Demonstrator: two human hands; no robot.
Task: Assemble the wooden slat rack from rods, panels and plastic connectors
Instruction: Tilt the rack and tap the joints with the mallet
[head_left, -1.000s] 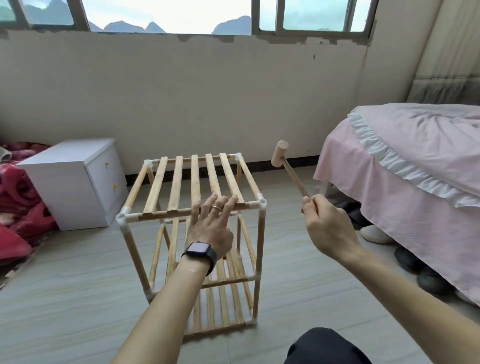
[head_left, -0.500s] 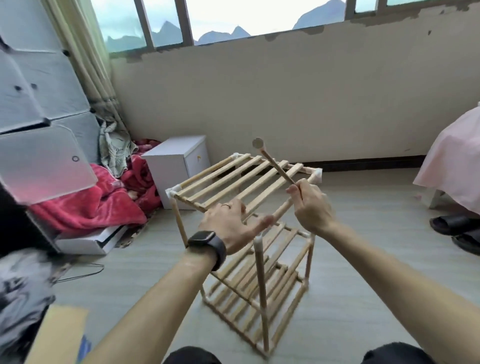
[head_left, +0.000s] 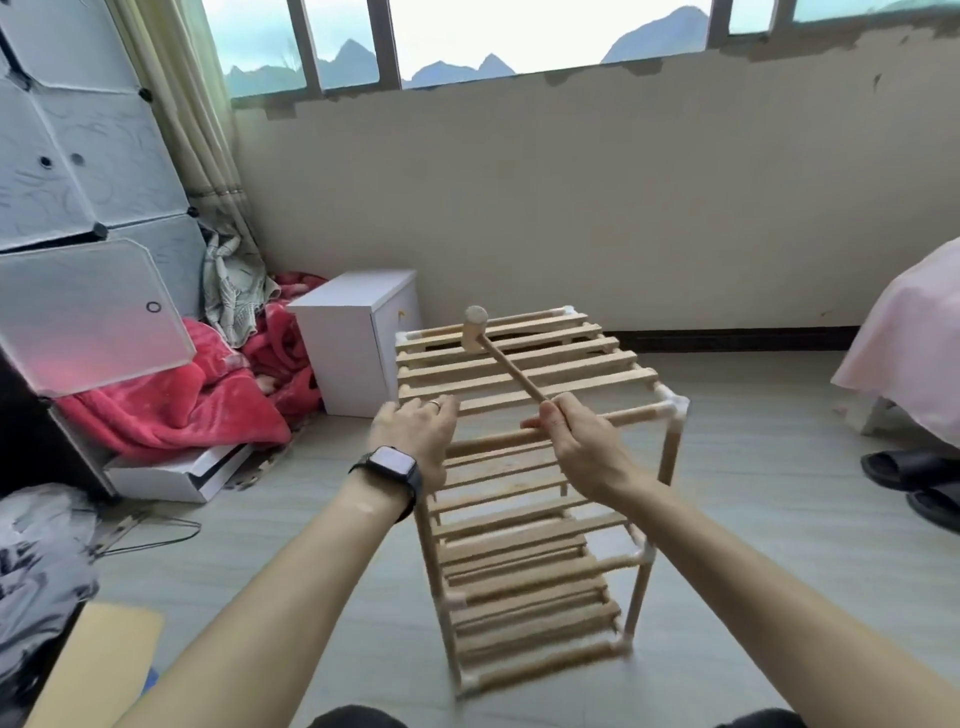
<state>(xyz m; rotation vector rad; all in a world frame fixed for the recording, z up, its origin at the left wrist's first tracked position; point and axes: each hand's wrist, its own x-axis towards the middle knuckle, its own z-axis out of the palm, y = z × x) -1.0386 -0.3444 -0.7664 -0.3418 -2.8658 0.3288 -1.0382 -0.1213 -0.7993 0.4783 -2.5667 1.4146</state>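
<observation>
Left hand (head_left: 415, 431) curled on rack (head_left: 582, 358) corner, right hand (head_left: 579, 441) gripping mallet (head_left: 509, 366), pale slatted tiers, white connectors (head_left: 672, 405).

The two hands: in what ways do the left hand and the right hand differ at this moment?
The left hand lies on the near left corner of the wooden slat rack, while the right hand grips the handle of a wooden mallet. The left hand wears a ring and has a smartwatch at its wrist; the right hand is bare. Both hands are at the rack's near top edge, with their backs towards the camera.
</observation>
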